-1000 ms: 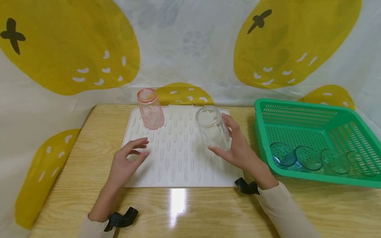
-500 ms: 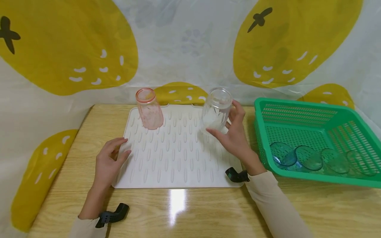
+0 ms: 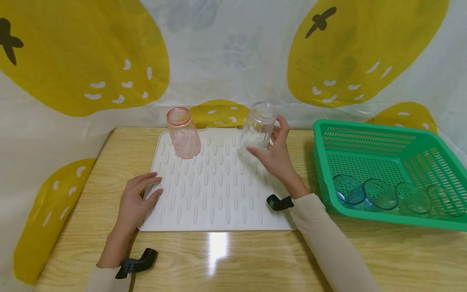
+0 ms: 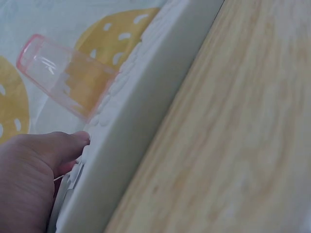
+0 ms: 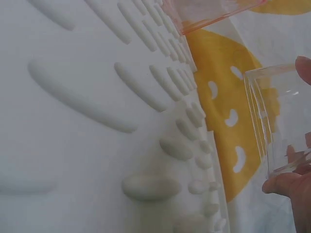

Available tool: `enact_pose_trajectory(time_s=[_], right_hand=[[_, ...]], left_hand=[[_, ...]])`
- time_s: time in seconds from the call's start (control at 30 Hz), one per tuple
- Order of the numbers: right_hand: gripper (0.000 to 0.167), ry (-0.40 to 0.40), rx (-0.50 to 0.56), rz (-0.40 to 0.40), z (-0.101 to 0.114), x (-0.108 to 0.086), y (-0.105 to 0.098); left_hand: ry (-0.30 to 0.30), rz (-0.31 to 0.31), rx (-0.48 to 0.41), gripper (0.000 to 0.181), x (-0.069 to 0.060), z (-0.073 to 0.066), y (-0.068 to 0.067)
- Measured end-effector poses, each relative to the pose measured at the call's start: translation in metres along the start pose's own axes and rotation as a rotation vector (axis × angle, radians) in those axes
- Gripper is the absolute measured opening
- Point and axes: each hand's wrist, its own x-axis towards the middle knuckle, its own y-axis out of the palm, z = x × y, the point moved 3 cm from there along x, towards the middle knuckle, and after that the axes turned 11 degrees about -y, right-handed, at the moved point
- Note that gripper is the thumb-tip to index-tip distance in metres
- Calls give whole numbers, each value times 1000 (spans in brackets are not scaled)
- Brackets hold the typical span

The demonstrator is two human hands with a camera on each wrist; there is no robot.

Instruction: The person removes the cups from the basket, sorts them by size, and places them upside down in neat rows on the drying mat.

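Observation:
My right hand (image 3: 276,158) grips a clear drinking glass (image 3: 257,132) around its side, over the back right of the white ridged drying mat (image 3: 211,194). In the right wrist view a gap shows between the clear glass (image 5: 274,116) and the mat (image 5: 87,160), with fingers (image 5: 286,184) on both sides of the glass. A pink glass (image 3: 187,140) stands upside down at the mat's back left. Near the mat's left edge, my left hand (image 3: 135,200) holds nothing, its fingers loosely bent. Its thumb (image 4: 70,145) is close to the mat's edge in the left wrist view; contact is unclear.
At the right, a green plastic basket (image 3: 386,221) holds several bluish and greenish glasses (image 3: 379,194) in a row along its near side. A cloth (image 3: 226,52) with yellow fruit shapes hangs behind the wooden table (image 3: 182,259).
My right hand has carried the clear glass toward the back of the mat, then slightly left. My left hand has drawn back leftward to the mat's edge. The pink glass stays put.

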Motion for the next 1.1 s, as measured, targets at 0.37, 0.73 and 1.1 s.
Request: enact_pose_trajectory(time_s=[0.37, 0.73, 1.1], right_hand=[[96, 7, -1, 41, 13, 7, 14], [98, 67, -21, 53, 2, 10, 21], [102, 84, -18, 63, -39, 6, 20]], left_hand=[[6, 5, 13, 29, -2, -4, -2], [20, 11, 7, 29, -2, -4, -2], [18, 12, 14, 28, -1, -6, -4]])
